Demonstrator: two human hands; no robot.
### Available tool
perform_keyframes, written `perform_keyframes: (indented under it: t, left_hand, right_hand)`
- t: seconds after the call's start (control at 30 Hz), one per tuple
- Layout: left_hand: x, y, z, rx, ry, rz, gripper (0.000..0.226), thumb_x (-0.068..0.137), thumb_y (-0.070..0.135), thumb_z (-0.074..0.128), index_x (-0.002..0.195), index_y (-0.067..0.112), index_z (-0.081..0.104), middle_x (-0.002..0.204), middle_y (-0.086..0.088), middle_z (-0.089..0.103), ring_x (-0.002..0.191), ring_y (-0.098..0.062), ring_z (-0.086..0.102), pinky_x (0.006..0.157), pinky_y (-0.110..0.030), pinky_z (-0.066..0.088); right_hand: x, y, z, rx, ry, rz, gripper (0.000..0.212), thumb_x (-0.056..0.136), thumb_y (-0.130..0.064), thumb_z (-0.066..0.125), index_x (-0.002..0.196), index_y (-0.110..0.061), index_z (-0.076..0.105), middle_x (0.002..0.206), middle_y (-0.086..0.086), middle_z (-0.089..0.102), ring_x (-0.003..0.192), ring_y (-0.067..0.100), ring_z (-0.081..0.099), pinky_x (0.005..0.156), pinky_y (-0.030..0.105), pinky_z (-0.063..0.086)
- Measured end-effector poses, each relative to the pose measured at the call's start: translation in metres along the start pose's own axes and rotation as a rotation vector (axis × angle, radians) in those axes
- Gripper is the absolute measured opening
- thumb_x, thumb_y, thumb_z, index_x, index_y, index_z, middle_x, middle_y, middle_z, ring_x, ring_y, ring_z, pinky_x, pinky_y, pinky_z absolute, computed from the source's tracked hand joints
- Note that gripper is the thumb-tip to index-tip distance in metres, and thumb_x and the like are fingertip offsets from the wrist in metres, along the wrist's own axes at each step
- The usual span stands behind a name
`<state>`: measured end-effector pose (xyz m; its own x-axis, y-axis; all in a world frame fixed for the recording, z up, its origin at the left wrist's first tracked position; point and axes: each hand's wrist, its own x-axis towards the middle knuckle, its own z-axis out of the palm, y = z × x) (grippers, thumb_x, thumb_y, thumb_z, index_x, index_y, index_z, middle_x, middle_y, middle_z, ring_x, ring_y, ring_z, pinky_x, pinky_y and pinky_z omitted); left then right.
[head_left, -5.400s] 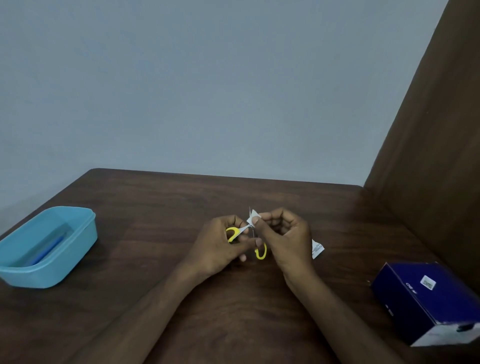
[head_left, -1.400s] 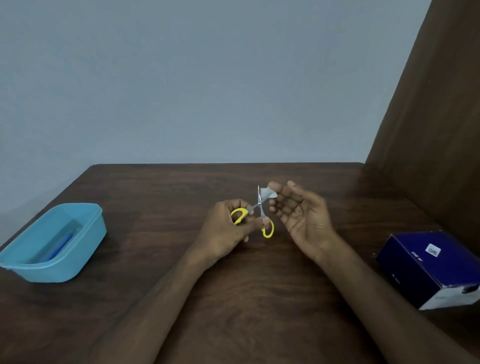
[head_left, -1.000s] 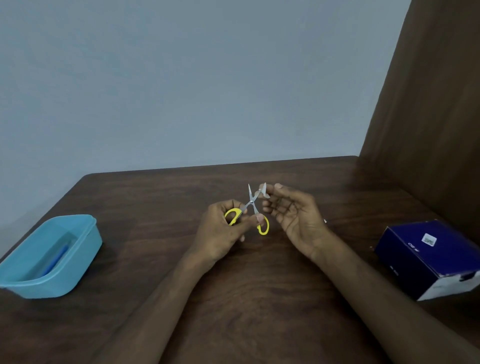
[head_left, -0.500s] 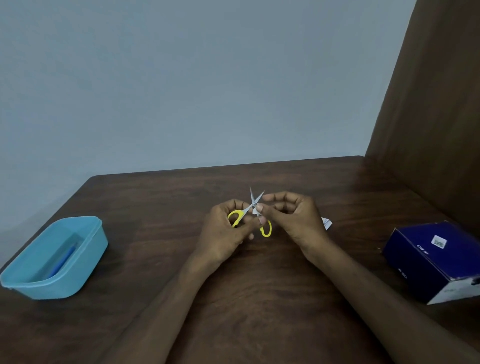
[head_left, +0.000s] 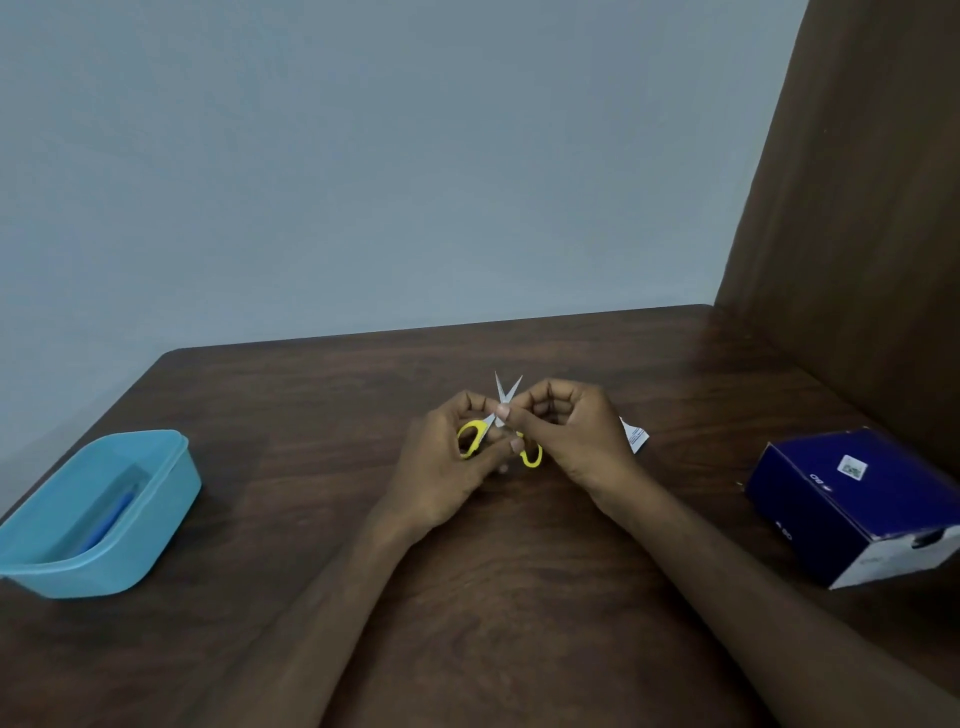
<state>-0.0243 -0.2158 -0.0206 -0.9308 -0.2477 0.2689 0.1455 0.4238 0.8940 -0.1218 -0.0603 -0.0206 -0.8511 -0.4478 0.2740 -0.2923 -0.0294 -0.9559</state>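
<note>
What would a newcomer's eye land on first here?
Likely the yellow-handled scissors, blades open, gripped by the left hand over the middle of the table, with the right hand pinching at the blades' crossing; what it pinches is too small to tell. Next come the light blue tub at the left edge and the dark blue box at the right. A white paper scrap lies beside the right hand.

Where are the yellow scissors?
In the head view, the yellow scissors are over the middle of the table, held by the left hand; the right hand pinches at their blades.
</note>
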Motion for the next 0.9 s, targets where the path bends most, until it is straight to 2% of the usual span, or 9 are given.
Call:
perform_keyframes:
  t: [0.07,0.17,0.27,0.33,0.47,0.63,0.73,0.83,0.9]
  left_hand:
    - [0.001,-0.001,0.000,-0.023,0.016,-0.010,0.023,0.096,0.024,0.081,0.116,0.024,0.070,0.088,-0.004,0.081,0.077,-0.025,0.079,0.057,-0.031,0.059]
    - [0.003,-0.005,-0.001,-0.045,0.041,-0.042,0.017,0.099,0.027,0.078,0.114,0.022,0.072,0.088,-0.006,0.081,0.078,-0.029,0.079,0.057,-0.035,0.058]
    - [0.004,-0.005,0.000,-0.066,0.020,-0.051,0.014,0.104,0.025,0.071,0.116,0.018,0.072,0.092,-0.003,0.082,0.076,-0.020,0.077,0.056,-0.030,0.056]
    - [0.005,-0.003,0.000,-0.073,-0.025,-0.049,0.015,0.108,0.025,0.065,0.119,0.017,0.071,0.097,0.000,0.082,0.077,-0.014,0.075,0.057,-0.026,0.054]
    - [0.006,0.000,-0.001,-0.179,-0.064,-0.080,0.025,0.114,0.017,0.049,0.129,0.016,0.069,0.109,-0.001,0.083,0.078,-0.015,0.073,0.054,-0.022,0.051]
    - [0.007,0.001,-0.001,-0.322,-0.029,-0.146,0.033,0.118,0.019,0.037,0.132,0.009,0.065,0.114,-0.005,0.083,0.074,-0.011,0.073,0.053,-0.020,0.050]
    - [0.006,0.002,0.000,-0.293,-0.048,-0.134,0.036,0.118,0.022,0.036,0.132,0.009,0.066,0.116,-0.002,0.083,0.076,-0.011,0.075,0.056,-0.020,0.049]
    - [0.006,0.002,0.001,-0.236,-0.066,-0.106,0.036,0.118,0.024,0.037,0.129,0.012,0.069,0.115,0.000,0.083,0.082,-0.014,0.078,0.058,-0.021,0.049]
    - [0.006,0.002,0.000,-0.218,-0.061,-0.095,0.037,0.117,0.024,0.038,0.124,0.012,0.072,0.113,-0.005,0.082,0.085,-0.017,0.079,0.059,-0.022,0.049]
  right_hand:
    - [0.000,0.000,0.002,-0.012,0.020,-0.005,0.015,0.087,-0.025,0.089,0.084,-0.014,0.078,0.078,0.009,0.079,0.064,0.017,0.070,0.067,0.035,0.057]
    - [0.001,0.000,-0.002,0.017,-0.064,0.013,0.011,0.090,-0.017,0.086,0.091,-0.009,0.079,0.083,0.011,0.081,0.068,0.015,0.070,0.070,0.034,0.057]
    - [0.003,0.002,-0.007,0.052,-0.088,0.042,0.008,0.090,-0.010,0.085,0.094,-0.007,0.079,0.087,0.016,0.081,0.074,0.023,0.071,0.074,0.037,0.058]
    - [0.004,0.003,-0.007,0.020,-0.047,0.036,0.009,0.088,-0.014,0.087,0.091,-0.010,0.080,0.083,0.012,0.081,0.070,0.021,0.071,0.071,0.036,0.058]
    - [0.005,0.005,-0.002,-0.061,0.094,-0.027,0.009,0.088,-0.022,0.088,0.084,-0.018,0.081,0.075,0.004,0.080,0.064,0.014,0.071,0.064,0.032,0.056]
    - [0.005,0.000,-0.001,-0.073,0.299,-0.116,0.009,0.088,-0.029,0.087,0.083,-0.024,0.081,0.082,-0.009,0.081,0.077,0.011,0.077,0.071,0.031,0.059]
    - [0.004,-0.002,-0.003,-0.235,0.411,-0.227,0.008,0.087,-0.039,0.085,0.083,-0.033,0.081,0.089,-0.015,0.077,0.087,0.009,0.071,0.074,0.032,0.054]
    - [0.001,0.001,0.003,-0.427,0.346,-0.345,0.005,0.086,-0.043,0.083,0.085,-0.040,0.079,0.104,-0.018,0.068,0.105,0.014,0.062,0.090,0.034,0.050]
    - [-0.002,0.004,0.010,-0.530,0.252,-0.391,0.010,0.085,-0.047,0.080,0.088,-0.037,0.081,0.113,-0.017,0.062,0.111,0.016,0.056,0.093,0.034,0.047]
